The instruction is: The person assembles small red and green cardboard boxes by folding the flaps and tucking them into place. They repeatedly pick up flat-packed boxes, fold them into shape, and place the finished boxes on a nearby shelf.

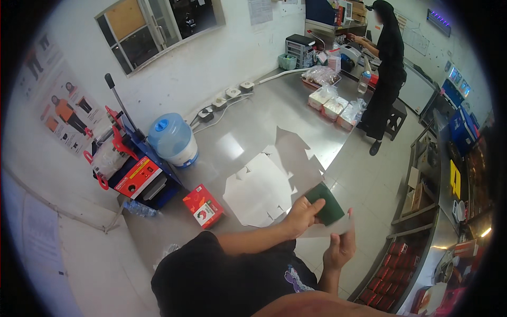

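Green pad (332, 209) is being pinched by left hand (304, 215), long axis being slanted toward right hand (340, 249); below pad, pale sheet (318, 231) is being pinched by right hand.

At 4 o'clock, the green card (332, 207) hides most of the left hand's (302, 216) fingers. At 6, the lower edge cuts the shirt (211, 280). At 10, the poster's (66, 98) print is too small.

Fairly bright, even indoor light; white glare on the metal surface (253, 122) beyond and left of the left grip (304, 215). Fisheye distortion curves the outer edges into black corners.
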Tool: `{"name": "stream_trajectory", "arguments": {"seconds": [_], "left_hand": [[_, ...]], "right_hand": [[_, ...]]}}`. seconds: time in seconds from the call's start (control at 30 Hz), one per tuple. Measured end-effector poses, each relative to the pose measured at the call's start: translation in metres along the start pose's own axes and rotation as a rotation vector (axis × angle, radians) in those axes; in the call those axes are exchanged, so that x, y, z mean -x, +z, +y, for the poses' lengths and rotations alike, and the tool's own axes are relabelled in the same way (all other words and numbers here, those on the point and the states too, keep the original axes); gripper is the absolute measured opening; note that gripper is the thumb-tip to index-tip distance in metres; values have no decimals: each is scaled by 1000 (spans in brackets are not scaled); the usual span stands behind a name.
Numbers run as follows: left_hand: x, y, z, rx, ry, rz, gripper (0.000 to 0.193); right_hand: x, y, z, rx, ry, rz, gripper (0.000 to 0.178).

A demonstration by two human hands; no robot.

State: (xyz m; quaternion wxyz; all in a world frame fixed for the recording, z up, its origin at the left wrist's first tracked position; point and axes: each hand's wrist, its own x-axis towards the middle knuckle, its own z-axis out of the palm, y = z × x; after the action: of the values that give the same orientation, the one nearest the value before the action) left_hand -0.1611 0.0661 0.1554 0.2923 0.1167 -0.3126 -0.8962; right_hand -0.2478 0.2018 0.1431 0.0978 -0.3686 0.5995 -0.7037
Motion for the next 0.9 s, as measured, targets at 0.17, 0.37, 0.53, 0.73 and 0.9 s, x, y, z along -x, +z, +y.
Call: {"name": "stream_trajectory", "arguments": {"seconds": [0.17,0.37,0.53,0.73,0.9], "left_hand": [[6,-2,-3,-306,-158,-29,28],[0,-15,-5,-246,-182,-32,32],[-2,-18,3,-179,-221,76,32],[4,-3,3,-204,-273,185,28],[1,-28,5,-622,-205,-55,24]], "right_hand": [[-20,10,-10,580,-282,-43,46],[-32,-14,1,312,-138,-274,26],[-40,-27,-8,222,-136,-523,19],[-22,7,-3,437,-142,-203,22],[-25,-12,2,48,116,-204,20]]}}
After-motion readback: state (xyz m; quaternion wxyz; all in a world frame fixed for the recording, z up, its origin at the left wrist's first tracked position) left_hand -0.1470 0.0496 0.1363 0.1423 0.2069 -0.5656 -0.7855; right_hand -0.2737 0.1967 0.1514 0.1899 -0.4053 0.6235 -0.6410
